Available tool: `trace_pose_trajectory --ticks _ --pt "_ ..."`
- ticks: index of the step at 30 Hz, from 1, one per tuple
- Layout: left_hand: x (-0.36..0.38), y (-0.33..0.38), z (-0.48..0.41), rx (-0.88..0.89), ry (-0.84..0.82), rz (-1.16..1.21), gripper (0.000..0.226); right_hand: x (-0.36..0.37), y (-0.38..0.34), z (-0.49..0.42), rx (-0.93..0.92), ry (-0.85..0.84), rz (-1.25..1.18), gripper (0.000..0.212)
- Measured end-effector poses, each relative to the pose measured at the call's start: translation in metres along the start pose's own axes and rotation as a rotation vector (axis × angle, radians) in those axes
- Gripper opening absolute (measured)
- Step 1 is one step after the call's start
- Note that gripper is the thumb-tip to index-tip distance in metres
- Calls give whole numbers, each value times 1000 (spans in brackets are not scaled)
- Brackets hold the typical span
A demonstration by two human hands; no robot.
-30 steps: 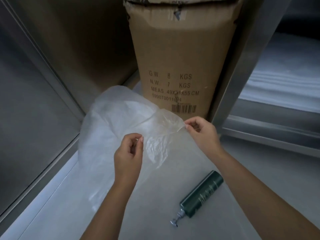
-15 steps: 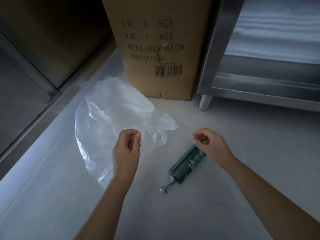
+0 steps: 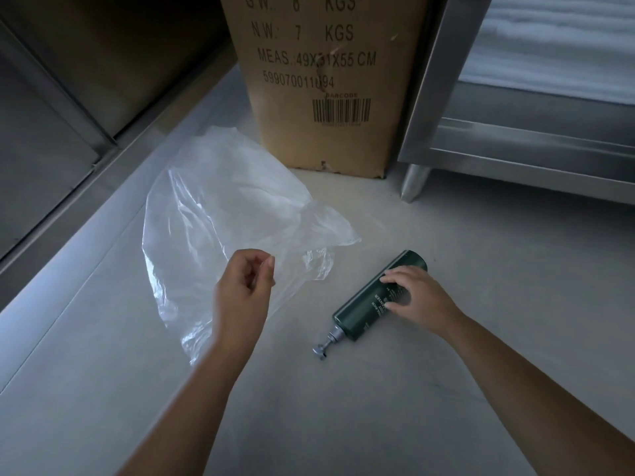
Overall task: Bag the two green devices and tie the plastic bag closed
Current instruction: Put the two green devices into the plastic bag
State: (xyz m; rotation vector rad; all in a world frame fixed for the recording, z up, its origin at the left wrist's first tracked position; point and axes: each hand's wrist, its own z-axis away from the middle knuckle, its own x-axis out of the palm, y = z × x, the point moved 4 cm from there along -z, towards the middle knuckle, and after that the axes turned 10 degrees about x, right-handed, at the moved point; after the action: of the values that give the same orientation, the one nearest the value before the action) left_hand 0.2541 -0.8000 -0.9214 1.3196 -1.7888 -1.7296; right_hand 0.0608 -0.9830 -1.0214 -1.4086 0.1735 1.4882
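A dark green pump bottle, one green device (image 3: 359,312), lies on its side on the pale floor with its silver pump head pointing toward me. My right hand (image 3: 421,300) rests over its upper half, fingers across the top and thumb on the near side, closing around it. A clear plastic bag (image 3: 220,214) lies crumpled and loosely spread to the left of the bottle. My left hand (image 3: 242,293) pinches the bag's near edge between thumb and fingers. No second green device is in view.
A tall cardboard box (image 3: 319,80) with printed weights and a barcode stands right behind the bag. A stainless steel table (image 3: 515,139) on a short leg (image 3: 414,183) is at the right. Steel cabinet fronts (image 3: 51,132) line the left side.
My right hand let go of the bag's opening and dropped down onto the green bottle. The bag sagged to the floor, held only by my left hand. The view tilted downward.
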Motion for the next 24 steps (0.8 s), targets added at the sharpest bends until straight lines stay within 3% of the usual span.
trace_pose_trajectory --ticks 6,12,16,24 --pt "-4 1 8 -7 -13 -12 19 10 4 -10 -66 -42 256 56" --pt "-4 2 15 -2 -25 -19 18 12 12 -12 -73 -12 364 59" --pt "-2 4 18 1 -39 -21 17 16 26 -3 45 -120 289 69" --pt "7 5 19 25 -38 -14 20 3 59 28 138 -110 172 70"
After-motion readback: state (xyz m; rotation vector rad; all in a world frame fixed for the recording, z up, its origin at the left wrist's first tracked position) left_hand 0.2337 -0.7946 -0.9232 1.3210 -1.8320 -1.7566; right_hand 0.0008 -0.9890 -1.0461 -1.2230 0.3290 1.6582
